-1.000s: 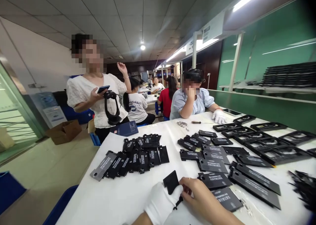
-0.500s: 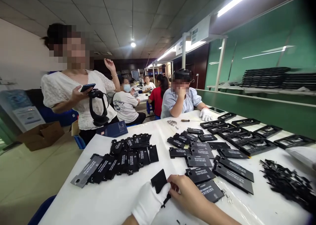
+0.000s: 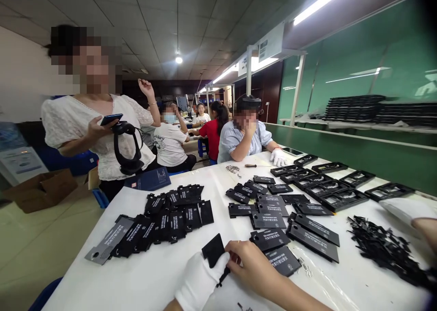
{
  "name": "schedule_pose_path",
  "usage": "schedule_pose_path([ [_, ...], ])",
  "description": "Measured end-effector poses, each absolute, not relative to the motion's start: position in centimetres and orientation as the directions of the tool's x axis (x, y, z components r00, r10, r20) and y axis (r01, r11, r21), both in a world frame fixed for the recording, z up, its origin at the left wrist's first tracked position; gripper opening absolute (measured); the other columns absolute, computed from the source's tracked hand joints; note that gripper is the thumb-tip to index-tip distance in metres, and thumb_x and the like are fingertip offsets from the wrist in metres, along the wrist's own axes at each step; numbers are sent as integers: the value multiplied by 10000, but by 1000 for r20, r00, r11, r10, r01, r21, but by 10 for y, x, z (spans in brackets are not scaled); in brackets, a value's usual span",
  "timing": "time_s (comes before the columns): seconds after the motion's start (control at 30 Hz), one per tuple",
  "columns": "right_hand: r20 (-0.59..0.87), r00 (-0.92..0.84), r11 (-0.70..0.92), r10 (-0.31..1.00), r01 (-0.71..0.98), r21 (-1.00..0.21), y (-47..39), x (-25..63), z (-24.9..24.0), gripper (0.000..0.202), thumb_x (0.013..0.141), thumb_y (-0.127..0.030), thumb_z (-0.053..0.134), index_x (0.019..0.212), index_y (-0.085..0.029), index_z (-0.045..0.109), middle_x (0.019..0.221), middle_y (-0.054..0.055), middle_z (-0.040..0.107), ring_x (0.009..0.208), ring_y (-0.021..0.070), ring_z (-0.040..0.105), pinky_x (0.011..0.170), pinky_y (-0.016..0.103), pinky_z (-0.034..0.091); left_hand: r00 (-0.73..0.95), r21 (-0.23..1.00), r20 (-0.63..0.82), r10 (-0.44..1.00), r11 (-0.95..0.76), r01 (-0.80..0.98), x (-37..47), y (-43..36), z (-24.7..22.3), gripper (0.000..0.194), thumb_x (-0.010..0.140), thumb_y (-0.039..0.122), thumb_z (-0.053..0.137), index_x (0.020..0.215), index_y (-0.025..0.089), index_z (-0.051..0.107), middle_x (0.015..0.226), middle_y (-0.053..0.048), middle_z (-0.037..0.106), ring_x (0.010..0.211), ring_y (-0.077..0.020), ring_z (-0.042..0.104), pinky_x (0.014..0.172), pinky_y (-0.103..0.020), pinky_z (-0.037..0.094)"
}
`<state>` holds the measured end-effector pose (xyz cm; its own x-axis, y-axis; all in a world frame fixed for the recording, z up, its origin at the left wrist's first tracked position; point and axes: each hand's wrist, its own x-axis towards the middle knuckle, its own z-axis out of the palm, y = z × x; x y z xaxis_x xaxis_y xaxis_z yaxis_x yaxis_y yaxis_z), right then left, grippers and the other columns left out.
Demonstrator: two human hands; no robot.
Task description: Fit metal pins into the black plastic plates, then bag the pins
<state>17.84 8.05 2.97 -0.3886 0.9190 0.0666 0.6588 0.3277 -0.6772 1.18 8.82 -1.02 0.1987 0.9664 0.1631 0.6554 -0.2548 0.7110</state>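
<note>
My left hand (image 3: 200, 281), in a white glove, grips a black plastic panel (image 3: 213, 251) and holds it tilted above the table. My right hand (image 3: 251, 265), bare with a ring on one finger, has its fingertips pinched at the panel's right edge; what lies between them is mostly hidden. Just right of my hands lie printed dark panels (image 3: 282, 258) with white lettering, beside small metal pins (image 3: 306, 267). To the left, more printed panels (image 3: 143, 236) overlap in rows.
Small black plastic parts (image 3: 382, 249) are heaped at right, near another person's gloved hand (image 3: 406, 213). Black frames (image 3: 344, 199) stand behind them. A screwdriver (image 3: 251, 165) and small metal pieces (image 3: 232, 169) lie near a seated person (image 3: 241, 138). Someone stands at left holding a phone (image 3: 111, 119).
The view has shifted slightly, so most things sit further left. Both my hands stay on the black panel. At the right edge, another person's forearm has come into view.
</note>
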Motion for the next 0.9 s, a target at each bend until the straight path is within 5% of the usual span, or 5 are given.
schedule_pose_path([
  [0.9,95,-391,353,915,666,-658,80,180,31,196,746,-125,472,831,-165,644,760,27,657,647,126,552,590,194,344,203,689,123,972,-230,687,11,87,-4,415,853,506,455,1122,245,634,1142,-30,650,1119,-199,582,997,-321,473],
])
